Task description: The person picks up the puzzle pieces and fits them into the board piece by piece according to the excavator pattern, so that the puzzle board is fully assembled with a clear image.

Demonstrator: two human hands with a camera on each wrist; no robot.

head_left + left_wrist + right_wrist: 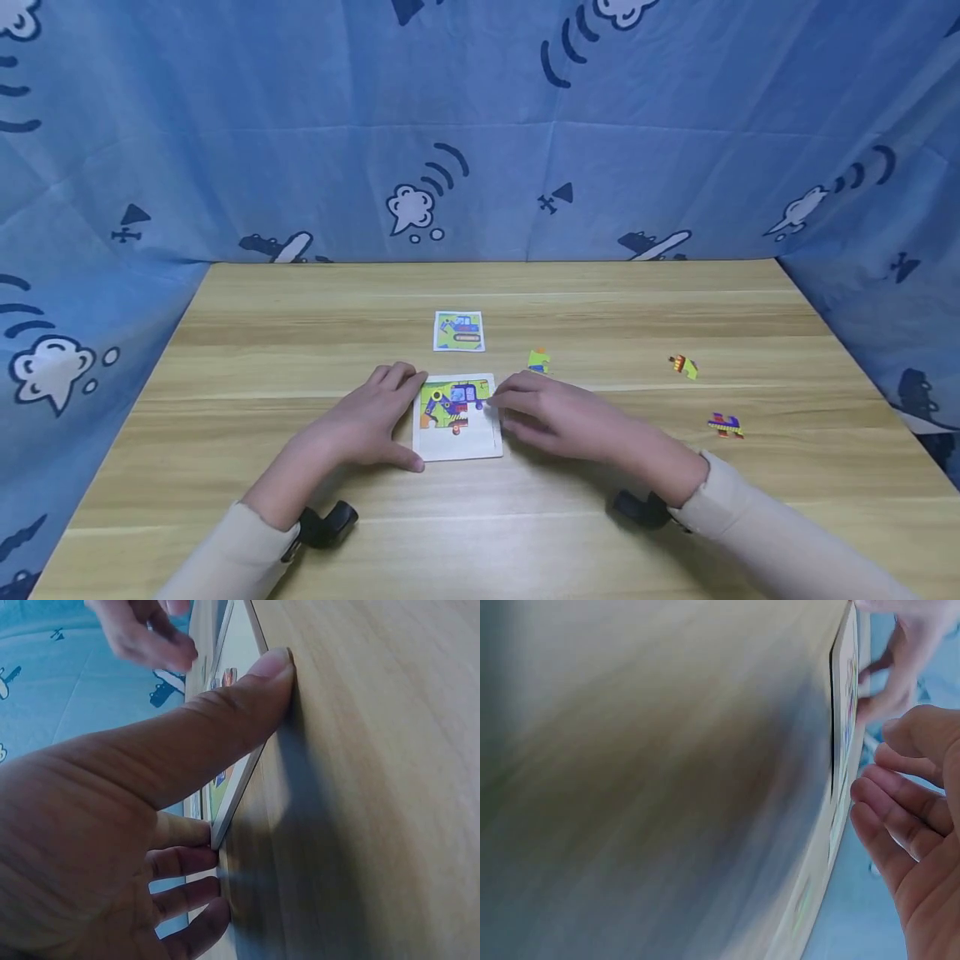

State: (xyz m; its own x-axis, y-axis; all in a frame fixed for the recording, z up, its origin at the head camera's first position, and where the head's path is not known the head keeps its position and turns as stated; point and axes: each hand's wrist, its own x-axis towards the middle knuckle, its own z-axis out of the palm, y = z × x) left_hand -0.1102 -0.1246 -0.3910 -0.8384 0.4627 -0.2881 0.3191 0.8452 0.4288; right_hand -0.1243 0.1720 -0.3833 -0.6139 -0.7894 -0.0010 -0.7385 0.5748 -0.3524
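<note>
A white-framed jigsaw board (459, 448) lies on the table, its upper part filled with pieces of a purple and orange digger picture. Bare white shows at its lower right. My left hand (381, 417) holds the board's left side, thumb at the near corner and index finger at the far corner; in the left wrist view the thumb (240, 705) lies along the edge. Over the board's right edge, my right hand (551, 417) has its fingertips by the purple cab. In the right wrist view its fingers (885, 795) are loosely bent, and no piece shows between them.
Beyond the board lies a small digger picture card (459, 332). A green and blue jigsaw piece (538, 361) sits behind the right hand. Farther right are a yellow-green and red piece (684, 366) and a purple and red piece (725, 425). A blue patterned cloth (480, 200) hangs behind the table.
</note>
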